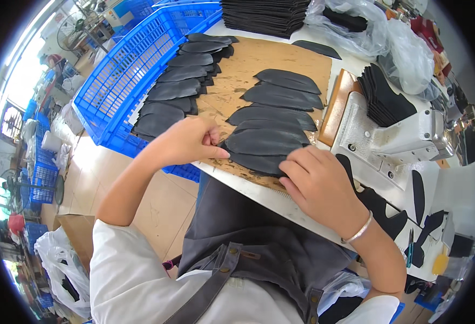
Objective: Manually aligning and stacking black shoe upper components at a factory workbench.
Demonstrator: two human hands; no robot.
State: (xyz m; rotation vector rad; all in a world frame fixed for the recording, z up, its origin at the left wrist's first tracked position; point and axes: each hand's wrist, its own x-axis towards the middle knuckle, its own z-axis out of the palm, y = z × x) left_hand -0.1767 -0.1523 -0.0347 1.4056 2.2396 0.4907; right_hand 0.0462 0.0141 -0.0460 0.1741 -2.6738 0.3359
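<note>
A row of black curved leather-like pieces (267, 141) lies overlapped on a worn brown board (237, 70). At the left tip of the nearest pieces, my left hand (186, 141) has its fingers curled in and its thumb stretched along the edge, closed on that tip. Bent over the right end of the front piece is my right hand (321, 186), its fingertips pinching the edge. The palm hides part of that end. Another row of similar black pieces (178, 88) runs along the board's left side, partly off its edge.
A blue plastic crate (124, 75) stands at the left beside the table. A white sewing machine (378, 140) sits on the right. Behind are a stack of black pieces (264, 16) and clear plastic bags (405, 54). Small teal-handled snips (410, 248) lie at the right.
</note>
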